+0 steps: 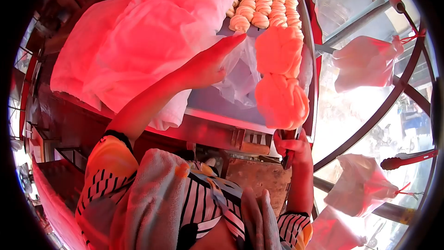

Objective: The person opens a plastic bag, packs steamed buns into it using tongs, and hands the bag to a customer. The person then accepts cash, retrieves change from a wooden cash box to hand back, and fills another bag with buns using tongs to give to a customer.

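Observation:
My left hand (208, 65) reaches over the metal tray (215, 104), its index finger stretched toward the nearest twisted buns (239, 23). Its other fingers are curled beside a thin clear plastic sheet (238, 76), and whether they pinch it is unclear. My right hand (293, 146) is closed round the dark handle of tongs (289, 150) at the tray's front right. Just beyond the tongs lie two large pale buns (281, 99), one behind the other, lit red. The tong tips are hidden by the nearer bun.
A big white cloth (125, 60) covers the tray's left side. Filled plastic bags (365, 62) hang at the right by the glass, near another pair of tongs (409, 159). A wooden board (259, 178) is below the tray.

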